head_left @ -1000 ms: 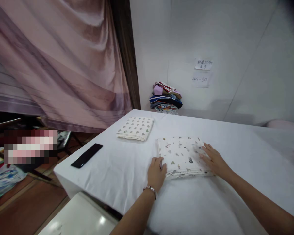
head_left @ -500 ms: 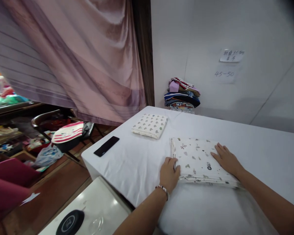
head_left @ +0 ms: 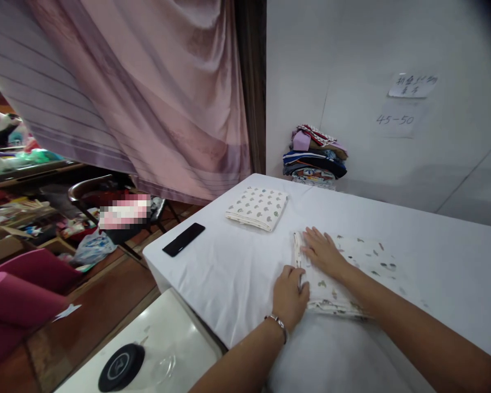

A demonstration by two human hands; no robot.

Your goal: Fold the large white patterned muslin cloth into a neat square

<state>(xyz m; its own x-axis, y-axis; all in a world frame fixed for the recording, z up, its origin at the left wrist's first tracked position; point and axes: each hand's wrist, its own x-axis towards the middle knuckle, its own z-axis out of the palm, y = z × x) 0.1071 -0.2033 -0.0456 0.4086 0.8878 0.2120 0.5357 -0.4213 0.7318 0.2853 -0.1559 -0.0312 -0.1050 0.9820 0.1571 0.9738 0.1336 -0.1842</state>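
Observation:
A white folded cloth [head_left: 376, 267] with small grey, green and brown motifs lies flat on the white-covered table. At its near left edge my left hand [head_left: 289, 295], with a bracelet on the wrist, has fingers curled and thumb over the layers, gripping the cloth's edge. My right hand [head_left: 322, 252] rests palm down on the cloth's upper left part, fingers spread. The right forearm crosses over the cloth and hides part of it. Farther back, a smaller folded cloth [head_left: 258, 207] with grey tree-like prints lies apart from both hands.
A black phone [head_left: 184, 239] lies near the table's left edge. Behind the table rises a pile of folded clothes [head_left: 316, 155] by the wall. A white machine-like surface with a black round disc [head_left: 121, 367] stands at lower left. A chair [head_left: 126, 229] and pink curtain [head_left: 167, 98] are left.
My right hand has slid left across the cloth, from its right part to its upper left. My left hand stays at the left edge. The view has shifted slightly.

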